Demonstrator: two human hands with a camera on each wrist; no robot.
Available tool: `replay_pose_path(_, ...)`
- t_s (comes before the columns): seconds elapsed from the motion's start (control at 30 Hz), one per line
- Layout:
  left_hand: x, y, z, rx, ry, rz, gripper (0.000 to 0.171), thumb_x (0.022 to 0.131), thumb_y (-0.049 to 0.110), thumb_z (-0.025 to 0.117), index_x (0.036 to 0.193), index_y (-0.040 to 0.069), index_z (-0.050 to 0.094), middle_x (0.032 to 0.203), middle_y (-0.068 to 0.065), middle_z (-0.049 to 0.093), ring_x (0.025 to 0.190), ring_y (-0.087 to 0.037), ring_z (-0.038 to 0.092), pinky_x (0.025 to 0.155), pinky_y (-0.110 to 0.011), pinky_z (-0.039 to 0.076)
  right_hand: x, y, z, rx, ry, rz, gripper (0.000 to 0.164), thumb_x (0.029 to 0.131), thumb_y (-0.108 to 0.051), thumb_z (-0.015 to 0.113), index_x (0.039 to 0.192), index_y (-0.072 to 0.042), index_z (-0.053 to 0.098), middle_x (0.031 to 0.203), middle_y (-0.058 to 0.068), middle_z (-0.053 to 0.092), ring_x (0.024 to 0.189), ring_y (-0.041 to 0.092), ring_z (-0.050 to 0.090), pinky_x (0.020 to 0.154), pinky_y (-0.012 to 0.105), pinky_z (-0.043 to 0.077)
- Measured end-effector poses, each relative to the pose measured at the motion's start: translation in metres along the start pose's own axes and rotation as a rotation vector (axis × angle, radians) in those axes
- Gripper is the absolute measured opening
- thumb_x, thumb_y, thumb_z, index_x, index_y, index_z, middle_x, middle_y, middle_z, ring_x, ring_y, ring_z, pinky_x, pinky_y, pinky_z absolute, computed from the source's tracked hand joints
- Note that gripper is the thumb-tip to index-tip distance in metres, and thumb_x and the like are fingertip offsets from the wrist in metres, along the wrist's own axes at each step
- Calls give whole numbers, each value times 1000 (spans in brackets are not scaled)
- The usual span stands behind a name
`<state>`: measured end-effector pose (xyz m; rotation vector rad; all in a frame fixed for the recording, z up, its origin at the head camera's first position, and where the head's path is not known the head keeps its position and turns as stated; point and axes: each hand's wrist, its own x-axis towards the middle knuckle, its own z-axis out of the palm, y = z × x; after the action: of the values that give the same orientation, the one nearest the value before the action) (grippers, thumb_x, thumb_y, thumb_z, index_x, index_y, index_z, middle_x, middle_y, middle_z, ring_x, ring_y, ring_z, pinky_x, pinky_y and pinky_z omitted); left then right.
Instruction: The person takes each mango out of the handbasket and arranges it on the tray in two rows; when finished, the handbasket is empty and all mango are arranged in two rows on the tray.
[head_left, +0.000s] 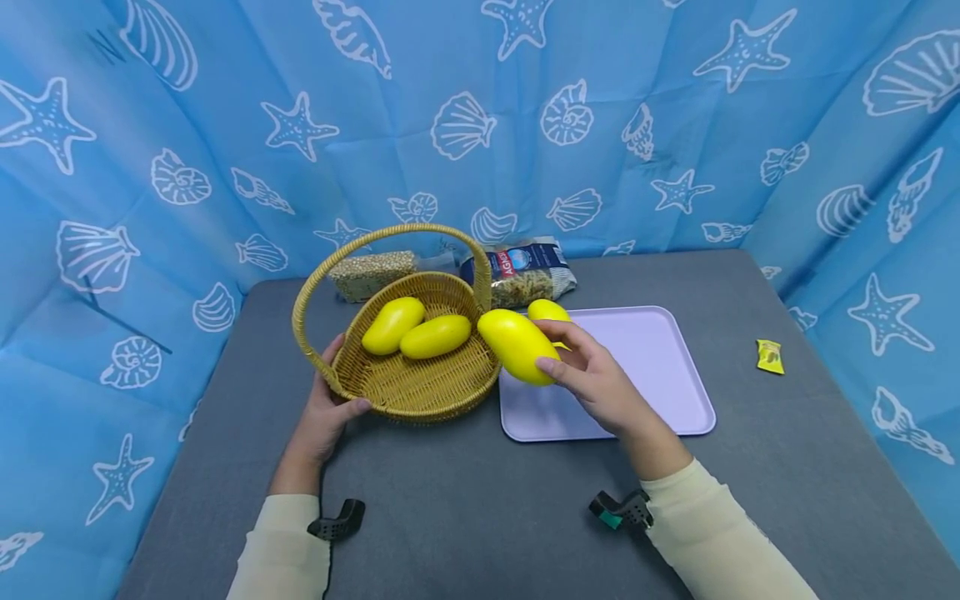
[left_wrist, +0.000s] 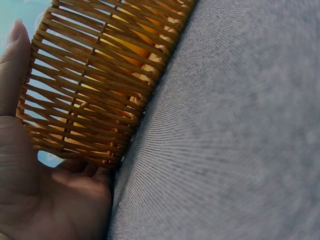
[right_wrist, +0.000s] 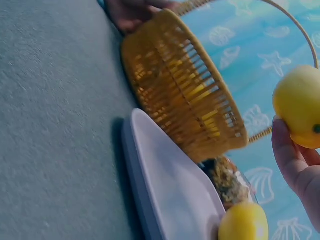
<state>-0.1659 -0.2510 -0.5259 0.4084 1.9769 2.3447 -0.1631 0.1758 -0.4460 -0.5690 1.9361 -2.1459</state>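
On the left of the table stands a wicker basket [head_left: 408,392] with a tall arched handle, two yellow mangoes [head_left: 393,325] lying inside. My left hand [head_left: 326,421] grips its left side, the thumb near the rim; the left wrist view shows the woven wall [left_wrist: 90,75] against that hand. Between thumb and fingers, my right hand [head_left: 603,387] holds another mango [head_left: 517,346] just off the basket's right rim, above the near-left part of the lilac tray [head_left: 637,358]. One more mango [head_left: 549,311] sits on the tray, partly hidden behind the right hand.
Behind the basket lie a clear bag of pale grains [head_left: 371,275] and a labelled pasta bag [head_left: 521,275]. A small yellow packet [head_left: 769,356] is at the table's right. A blue curtain [head_left: 465,125] with shell prints hangs along the back and sides.
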Motion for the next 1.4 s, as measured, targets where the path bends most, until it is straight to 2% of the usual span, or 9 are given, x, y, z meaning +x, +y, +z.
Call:
replay_pose_path(0.23, 0, -2, -2, -1, -4, 7, 106, 97, -13, 76, 177, 21, 16, 176, -19, 19, 147, -38, 39, 105, -31, 50, -1, 1, -17, -30, 85, 33, 54, 111, -10, 65, 160, 0, 45, 153, 20, 46, 123, 35, 60, 98, 37, 57)
replay_pose_path(0.4, 0, 0, -1, -1, -11, 1, 104, 97, -15, 73, 177, 22, 16, 176, -18, 19, 148, -38, 38, 106, -32, 49, -3, -1, -33, -35, 176, 49, 55, 112, -15, 66, 160, -1, 45, 150, 19, 45, 124, 36, 57, 99, 34, 56)
replay_pose_path(0.67, -1, 0, 0, -4, -5, -7, 105, 97, -17, 73, 176, 23, 17, 176, -18, 18, 149, -40, 36, 107, -32, 49, -6, 0, -58, -46, 287, 14, 53, 112, -17, 66, 159, -1, 47, 147, 18, 44, 125, 36, 53, 99, 31, 55)
replay_pose_path(0.8, -1, 0, 0, -5, 0, -7, 105, 96, -16, 74, 176, 22, 17, 176, -18, 18, 149, -41, 35, 107, -32, 48, -7, 5, -70, -54, 350, 26, 56, 111, -19, 68, 159, -2, 47, 146, 17, 44, 126, 35, 50, 99, 28, 54)
replay_pose_path(0.97, -1, 0, -1, -2, 1, -4, 106, 96, -17, 73, 176, 21, 16, 176, -18, 18, 149, -41, 35, 107, -32, 48, -8, 11, -83, -86, 433, 101, 62, 110, -24, 70, 163, -4, 44, 148, 15, 42, 128, 33, 46, 98, 23, 53)
replay_pose_path(1.13, 0, 0, -1, -3, 3, -2, 106, 95, -19, 72, 176, 21, 17, 176, -18, 19, 149, -39, 36, 106, -32, 49, -8, 18, -92, -199, 488, 218, 69, 110, -31, 69, 167, -6, 39, 156, 17, 40, 132, 34, 47, 100, 25, 52)
replay_pose_path(1.27, 0, -1, -1, -4, -1, 3, 107, 95, -19, 73, 176, 21, 17, 176, -19, 19, 148, -39, 37, 105, -31, 50, -8, 23, -97, -305, 508, 314, 69, 110, -34, 69, 167, -7, 41, 158, 20, 42, 133, 37, 49, 101, 27, 53)
replay_pose_path(1.4, 1, -1, 0, 2, -2, 10, 108, 94, -19, 74, 176, 20, 16, 175, -20, 19, 147, -39, 38, 104, -31, 50, -7, 29, -99, -344, 511, 354, 69, 111, -35, 67, 167, -6, 39, 155, 24, 44, 131, 39, 50, 95, 24, 53)
